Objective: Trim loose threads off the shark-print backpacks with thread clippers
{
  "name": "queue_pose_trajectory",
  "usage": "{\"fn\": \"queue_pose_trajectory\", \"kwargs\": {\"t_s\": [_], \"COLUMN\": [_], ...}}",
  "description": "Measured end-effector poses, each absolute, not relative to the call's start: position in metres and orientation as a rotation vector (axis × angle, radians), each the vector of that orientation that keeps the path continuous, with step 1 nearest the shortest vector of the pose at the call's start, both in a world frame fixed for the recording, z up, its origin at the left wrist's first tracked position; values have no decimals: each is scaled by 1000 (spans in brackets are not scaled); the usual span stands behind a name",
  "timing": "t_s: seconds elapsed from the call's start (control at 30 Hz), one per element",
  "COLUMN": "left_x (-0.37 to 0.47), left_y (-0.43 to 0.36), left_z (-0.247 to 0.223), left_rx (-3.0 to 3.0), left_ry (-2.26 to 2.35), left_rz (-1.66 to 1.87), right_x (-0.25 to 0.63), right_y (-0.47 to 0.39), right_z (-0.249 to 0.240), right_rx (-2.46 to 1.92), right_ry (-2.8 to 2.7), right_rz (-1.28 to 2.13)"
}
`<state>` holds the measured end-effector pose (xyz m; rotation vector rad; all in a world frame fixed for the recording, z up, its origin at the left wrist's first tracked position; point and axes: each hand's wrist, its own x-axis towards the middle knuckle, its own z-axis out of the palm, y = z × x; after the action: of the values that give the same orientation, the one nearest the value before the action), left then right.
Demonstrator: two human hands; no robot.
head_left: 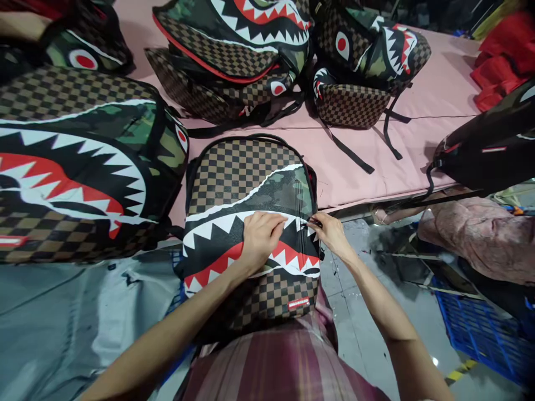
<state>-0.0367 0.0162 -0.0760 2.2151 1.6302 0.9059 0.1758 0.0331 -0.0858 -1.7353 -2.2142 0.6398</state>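
Observation:
A backpack with a brown-and-black check and a shark-mouth print stands upright against my lap, front towards me. My left hand rests on the middle of its front, over the printed teeth. The fingers are bent and pressed together, with the thumb close to the fingertips; whatever may be between them is hidden. At the bag's right side edge, my right hand pinches something small and dark that I cannot make out. Thin dark lines run down the bag's front between my hands.
On the pink-covered table lie more shark-print backpacks: a large one at left and others behind. A dark bag stands at right, near a person's patterned clothing. A blue crate sits on the floor.

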Motion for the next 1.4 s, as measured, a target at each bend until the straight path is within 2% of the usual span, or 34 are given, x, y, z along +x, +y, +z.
{"fn": "queue_pose_trajectory", "kwargs": {"t_s": [0.2, 0.37, 0.57, 1.4], "left_x": [-9, -9, -10, -10], "left_y": [92, 87, 84, 85], "left_z": [-71, -85, -94, -97], "left_rx": [2360, 2364, 2331, 2330], "left_ry": [1748, 1742, 1786, 1798], "left_rz": [669, 606, 627, 646], "right_x": [186, 185, 180, 181], "right_y": [61, 95, 113, 121], "right_z": [-86, -93, -93, -97], "right_rx": [-1805, -1614, -1585, -1478], "right_ry": [-1988, -2085, -2110, -2204], "right_rz": [443, 355, 174, 230]}}
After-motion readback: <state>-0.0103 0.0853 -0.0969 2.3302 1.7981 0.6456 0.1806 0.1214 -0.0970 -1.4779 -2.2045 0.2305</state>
